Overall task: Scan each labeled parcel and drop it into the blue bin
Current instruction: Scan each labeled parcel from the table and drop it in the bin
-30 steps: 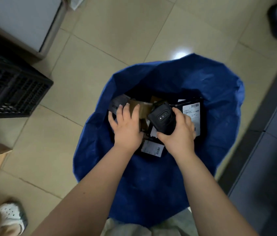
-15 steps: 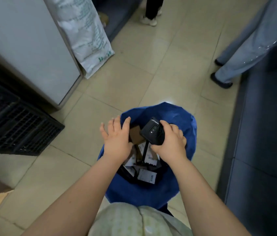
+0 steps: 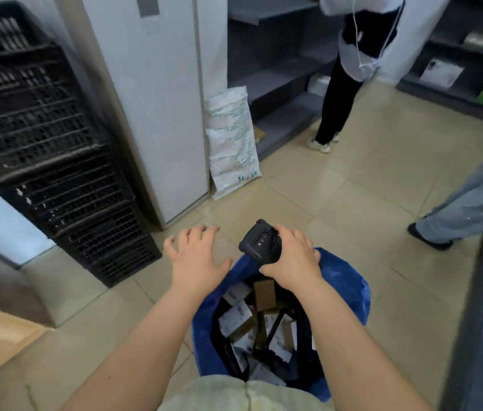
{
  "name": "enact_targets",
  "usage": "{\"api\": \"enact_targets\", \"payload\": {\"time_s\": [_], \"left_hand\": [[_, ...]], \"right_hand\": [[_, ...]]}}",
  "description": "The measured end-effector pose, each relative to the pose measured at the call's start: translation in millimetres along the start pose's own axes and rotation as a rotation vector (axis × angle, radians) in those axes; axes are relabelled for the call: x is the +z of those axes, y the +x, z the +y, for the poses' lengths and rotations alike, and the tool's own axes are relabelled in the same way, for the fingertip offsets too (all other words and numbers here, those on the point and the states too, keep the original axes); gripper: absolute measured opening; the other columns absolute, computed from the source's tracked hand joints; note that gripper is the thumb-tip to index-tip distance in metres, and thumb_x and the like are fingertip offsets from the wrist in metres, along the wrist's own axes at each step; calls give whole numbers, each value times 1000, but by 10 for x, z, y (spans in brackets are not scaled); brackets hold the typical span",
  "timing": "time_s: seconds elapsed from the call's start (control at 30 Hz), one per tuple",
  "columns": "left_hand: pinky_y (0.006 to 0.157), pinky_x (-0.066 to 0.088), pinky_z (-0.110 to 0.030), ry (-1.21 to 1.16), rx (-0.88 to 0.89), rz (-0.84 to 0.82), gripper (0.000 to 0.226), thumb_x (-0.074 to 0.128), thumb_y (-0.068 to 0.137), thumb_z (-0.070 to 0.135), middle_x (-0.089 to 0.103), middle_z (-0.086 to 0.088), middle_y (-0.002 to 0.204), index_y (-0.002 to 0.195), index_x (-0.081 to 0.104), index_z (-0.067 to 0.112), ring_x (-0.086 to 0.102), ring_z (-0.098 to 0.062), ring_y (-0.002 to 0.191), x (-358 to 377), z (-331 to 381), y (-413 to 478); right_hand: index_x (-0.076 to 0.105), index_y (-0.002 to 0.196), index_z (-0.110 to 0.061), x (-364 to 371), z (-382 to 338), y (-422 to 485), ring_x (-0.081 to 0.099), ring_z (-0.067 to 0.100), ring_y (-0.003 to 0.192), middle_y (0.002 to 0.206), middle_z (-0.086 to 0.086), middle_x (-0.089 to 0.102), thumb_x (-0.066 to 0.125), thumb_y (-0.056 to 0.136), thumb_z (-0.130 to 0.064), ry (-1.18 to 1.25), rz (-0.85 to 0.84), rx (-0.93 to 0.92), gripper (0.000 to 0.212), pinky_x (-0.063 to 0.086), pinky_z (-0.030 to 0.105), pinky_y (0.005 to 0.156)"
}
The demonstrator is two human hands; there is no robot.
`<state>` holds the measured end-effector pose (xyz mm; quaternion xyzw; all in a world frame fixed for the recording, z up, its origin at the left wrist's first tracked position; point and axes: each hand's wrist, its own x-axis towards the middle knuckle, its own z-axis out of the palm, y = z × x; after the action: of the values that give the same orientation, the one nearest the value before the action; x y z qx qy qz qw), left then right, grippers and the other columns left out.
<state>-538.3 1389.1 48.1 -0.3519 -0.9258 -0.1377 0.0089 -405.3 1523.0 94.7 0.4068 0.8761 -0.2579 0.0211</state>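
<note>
I have the right hand (image 3: 292, 256) curled tight round the black handheld scanner (image 3: 259, 243), its head tipped up and away from me, over the far rim of the blue bin (image 3: 350, 289). The left hand (image 3: 197, 256) is flat and spread, palm down, holding nothing, just left of the bin's rim and above the floor tiles. The bin sits on the floor right in front of me, and labelled parcels (image 3: 237, 317) — small brown boxes and dark mailers with white labels — are piled loosely inside it. Neither hand has a parcel, so I judge this to be the gap between one drop and the next scan. The next move calls for the free left hand to fetch an unscanned parcel. Where that stock lies I cannot tell, though the grey shelves (image 3: 278, 81) across the room hold a few packages. Its label must then be turned to face the scanner's window. Two other people stand near the shelves, and a stack of black crates (image 3: 56, 161) stands to my left — I'd keep clear of both.
</note>
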Motion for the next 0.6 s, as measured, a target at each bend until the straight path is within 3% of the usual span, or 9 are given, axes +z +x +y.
{"api": "enact_targets", "payload": {"time_s": [0.17,0.43,0.6], "left_hand": [[110,20,-49,-4,-199,213,65,70,75,59,50,7,136,134,54,35,37,-21,131,-306,-84,-397],[113,19,-48,11,-651,352,65,70,77,56,48,6,141,136,49,39,33,-25,134,-824,-370,-1462],[112,20,-49,43,-928,414,63,70,75,52,50,5,137,133,52,37,34,-26,132,-966,-535,-2582]], "right_hand": [[33,144,-34,-185,-218,-198,37,25,129,134,-1,42,77,76,-30,-37,-15,-252,81,30,43,104],[35,142,-38,-28,-524,-702,39,23,125,132,-4,44,73,75,-29,-42,-121,-584,77,31,43,106],[32,145,-38,361,-836,-1291,38,23,125,136,-5,41,74,73,-27,-49,-290,-762,83,32,42,107]]}}
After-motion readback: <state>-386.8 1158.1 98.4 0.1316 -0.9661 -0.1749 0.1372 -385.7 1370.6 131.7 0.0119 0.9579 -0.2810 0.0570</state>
